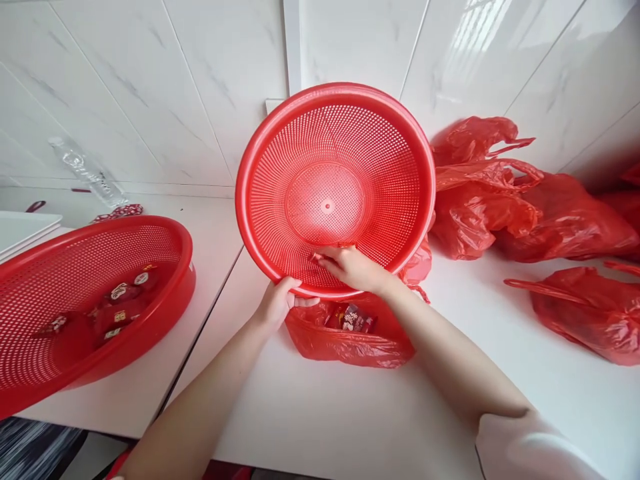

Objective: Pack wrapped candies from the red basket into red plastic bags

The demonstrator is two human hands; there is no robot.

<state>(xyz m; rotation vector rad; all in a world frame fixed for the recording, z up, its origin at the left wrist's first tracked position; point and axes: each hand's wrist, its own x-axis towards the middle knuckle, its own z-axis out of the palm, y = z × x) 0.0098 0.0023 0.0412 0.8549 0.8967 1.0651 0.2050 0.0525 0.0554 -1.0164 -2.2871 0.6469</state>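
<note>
Both forearms reach forward over the white counter [350,413]. The left hand [277,303] is curled around the lower rim of a tilted red perforated basket [335,187]; the right hand [353,267] rests inside that rim, fingers loosely bent on the mesh. The basket stands tipped toward the viewer above an open red plastic bag [345,337] against a white tiled wall [150,80].

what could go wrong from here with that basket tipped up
The tilted basket is held only at its lower rim by the left hand and right hand; it might slip or flop over. The open bag under it could get squashed. The second basket seems to overhang the table edge and might tip.
</note>
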